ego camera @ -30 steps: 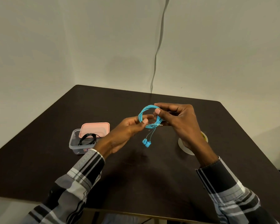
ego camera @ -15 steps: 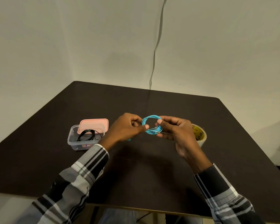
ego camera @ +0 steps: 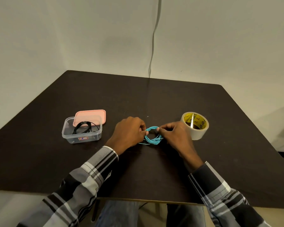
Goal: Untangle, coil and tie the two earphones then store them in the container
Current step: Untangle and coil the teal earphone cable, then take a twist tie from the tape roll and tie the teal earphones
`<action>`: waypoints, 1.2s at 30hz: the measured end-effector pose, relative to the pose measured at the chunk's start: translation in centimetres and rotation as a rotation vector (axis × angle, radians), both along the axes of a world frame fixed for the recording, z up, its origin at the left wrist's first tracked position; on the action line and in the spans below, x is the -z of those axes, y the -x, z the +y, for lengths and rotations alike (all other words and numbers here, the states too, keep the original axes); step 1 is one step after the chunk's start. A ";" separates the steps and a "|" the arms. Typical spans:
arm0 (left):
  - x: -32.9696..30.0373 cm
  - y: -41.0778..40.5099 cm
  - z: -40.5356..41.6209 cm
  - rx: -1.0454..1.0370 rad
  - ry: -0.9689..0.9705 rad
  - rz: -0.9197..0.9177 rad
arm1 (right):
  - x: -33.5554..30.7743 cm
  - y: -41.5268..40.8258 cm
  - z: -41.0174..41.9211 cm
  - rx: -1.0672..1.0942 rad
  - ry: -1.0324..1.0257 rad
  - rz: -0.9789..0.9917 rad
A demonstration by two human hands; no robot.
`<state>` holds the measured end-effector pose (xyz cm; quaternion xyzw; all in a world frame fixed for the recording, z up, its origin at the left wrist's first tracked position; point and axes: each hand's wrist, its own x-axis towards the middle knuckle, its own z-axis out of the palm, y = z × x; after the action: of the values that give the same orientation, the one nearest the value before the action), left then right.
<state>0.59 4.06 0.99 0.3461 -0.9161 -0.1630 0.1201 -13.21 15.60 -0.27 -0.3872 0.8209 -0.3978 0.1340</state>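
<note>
- Left hand [ego camera: 129, 133] and right hand [ego camera: 174, 135] each pinch the blue earphones [ego camera: 152, 136], now lowered from mid-air onto the table [ego camera: 187, 169].
- Tape roll [ego camera: 195, 125] at 3 o'clock, now unhidden.
- Container [ego camera: 82, 131] with black earphones [ego camera: 84, 127] stays at 9 o'clock.

sleeves [ego camera: 92, 174]: plaid, black/grey/white | trousers [ego camera: 120, 213]: blue denim

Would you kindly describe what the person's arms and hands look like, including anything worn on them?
Both arms wear long sleeves of a plaid shirt in black, grey and white, with broad dark bands crossed by thin white stripes. The left sleeve and right sleeve end in cuffs at the wrists. The left hand and right hand are bare: no gloves, and no rings or watch can be seen.
</note>
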 end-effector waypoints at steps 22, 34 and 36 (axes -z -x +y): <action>-1.7 0.9 -2.1 0.014 -0.156 0.363 | -6.9 5.8 4.1 0.230 0.194 0.215; -2.1 5.4 0.4 0.176 -0.290 0.381 | -4.7 9.0 4.7 0.143 -0.193 0.193; -2.3 5.9 0.7 0.177 -0.301 0.373 | -4.4 9.2 4.1 0.161 -0.259 0.228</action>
<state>-5.29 4.73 3.32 0.2426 -0.8701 -0.3685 0.2195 -22.41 19.68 4.14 -0.3423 0.9035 -0.2518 0.0566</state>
